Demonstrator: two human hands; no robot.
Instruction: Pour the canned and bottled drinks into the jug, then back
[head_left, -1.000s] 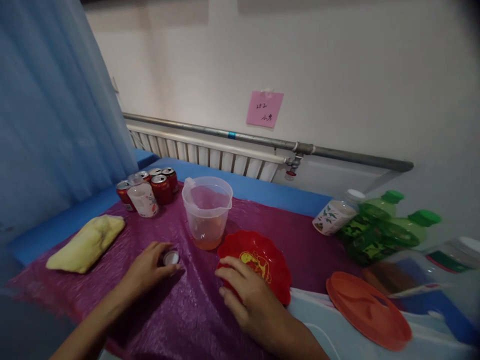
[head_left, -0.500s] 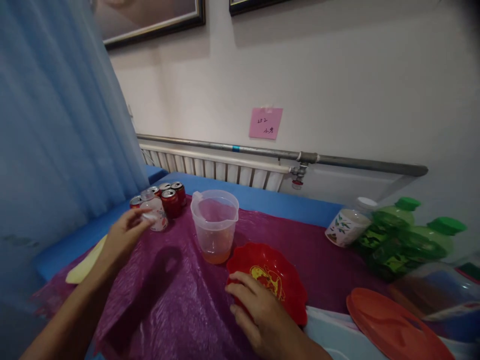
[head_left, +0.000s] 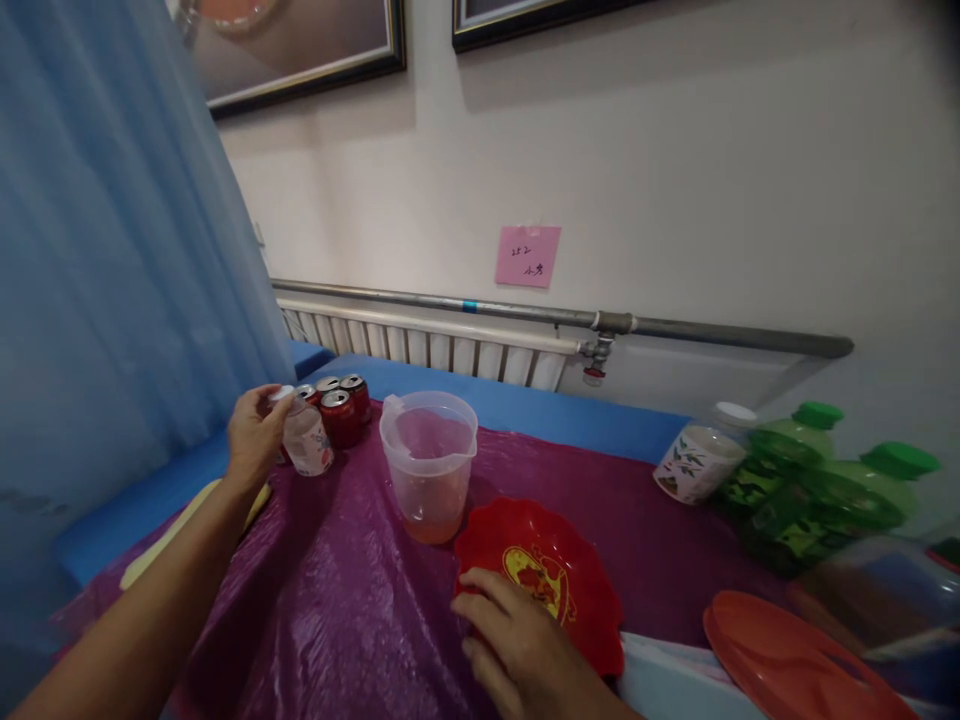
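My left hand [head_left: 253,432] reaches to the far left of the table and pinches a white cap [head_left: 282,393] at the top of a small clear bottle [head_left: 308,443] with a pink label. The bottle stands upright in front of several red cans [head_left: 343,408]. My right hand [head_left: 516,645] lies at the near edge, its fingers curled over the near rim of a red scalloped bowl [head_left: 559,560] with a yellow picture inside. Between the two hands stands a clear plastic jug [head_left: 429,462] holding a little orange liquid.
A purple plastic sheet [head_left: 352,600] covers the blue table. A yellow cloth [head_left: 161,540] lies under my left forearm. At the right are a white bottle on its side [head_left: 697,455], two green bottles [head_left: 814,480] and an orange lid [head_left: 795,665]. A blue curtain [head_left: 112,250] hangs at the left.
My left hand lifted the white cap off the sheet, carried it up and to the far left, and now holds it at the small bottle's mouth. My right hand stayed on the bowl.
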